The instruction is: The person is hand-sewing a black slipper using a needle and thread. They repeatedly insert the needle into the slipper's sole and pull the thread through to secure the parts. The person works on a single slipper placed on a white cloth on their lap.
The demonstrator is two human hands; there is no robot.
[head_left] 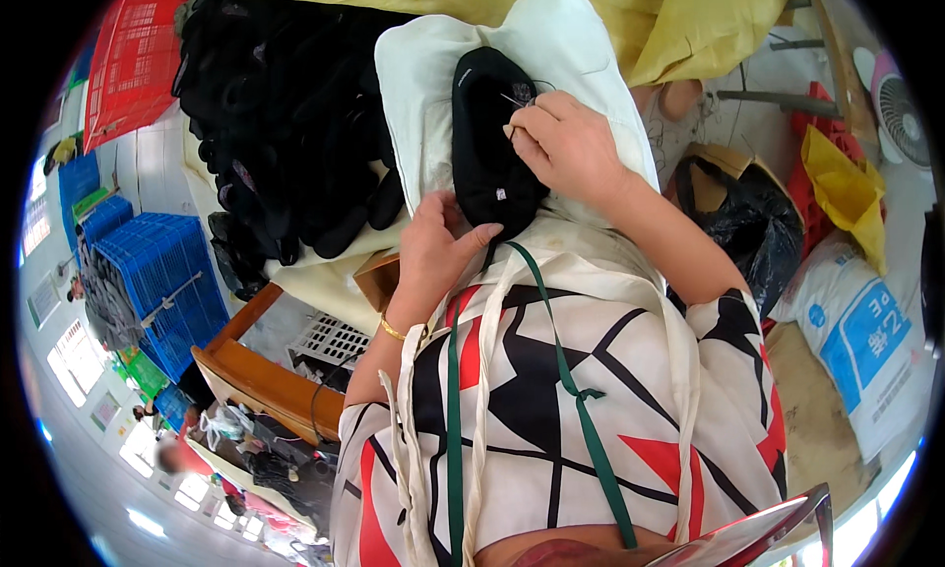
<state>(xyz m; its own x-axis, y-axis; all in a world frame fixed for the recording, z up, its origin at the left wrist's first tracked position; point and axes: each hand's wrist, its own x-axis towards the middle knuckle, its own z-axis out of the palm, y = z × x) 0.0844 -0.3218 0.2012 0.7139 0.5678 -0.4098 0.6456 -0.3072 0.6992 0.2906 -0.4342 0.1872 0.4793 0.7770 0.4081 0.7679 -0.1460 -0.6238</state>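
A black cloth shoe (472,104) lies lengthwise on the white cloth (418,75) over my lap, its heel towards me and a small white label inside. At the heel end, my left hand (440,247) grips the shoe, with the thumb along its edge. My right hand (569,146) is closed in a pinch over the shoe's right rim. A thin, pale needle (511,100) shows beside its fingertips, and a dark thread curves near them. How the fingers meet the needle is partly hidden.
A large heap of black shoes (285,104) lies to the left on a pale cloth. Yellow sheeting (689,35) spans the far side. A wooden drawer frame (261,370) stands left; a black plastic bag (743,218) and white sack (856,331) sit right. Blue crates (177,282) stand farther off.
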